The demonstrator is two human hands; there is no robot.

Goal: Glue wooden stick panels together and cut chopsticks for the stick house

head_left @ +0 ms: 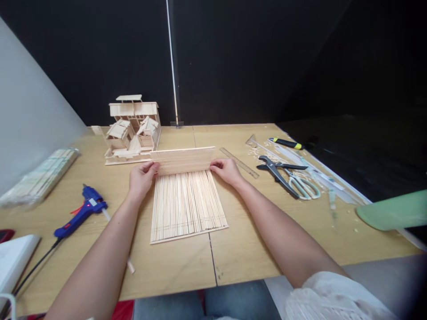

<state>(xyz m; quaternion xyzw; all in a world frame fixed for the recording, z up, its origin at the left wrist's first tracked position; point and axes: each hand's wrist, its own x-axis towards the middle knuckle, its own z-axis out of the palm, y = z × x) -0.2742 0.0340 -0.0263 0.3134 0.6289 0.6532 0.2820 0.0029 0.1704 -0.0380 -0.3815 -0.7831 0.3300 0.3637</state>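
Between my two hands a thin wooden stick panel (187, 161) stands on edge, its sticks running sideways. My left hand (143, 178) pinches its left end, thumb and fingers together. At the other end, my right hand (227, 171) grips the panel's lower right corner the same way. Below it on the table lies a flat mat of pale wooden sticks (188, 204), laid side by side with a strip along the near edge. The standing panel is at the mat's far edge; whether the two are joined I cannot tell.
A stick-built model house (133, 129) stands at the back left. To the left lie a blue glue gun (83, 211) and bagged sticks (42, 178). On the right are a ruler (239, 162), black cutters (278, 175), scissors (303, 186), a utility knife (287, 143) and a green object (393, 211).
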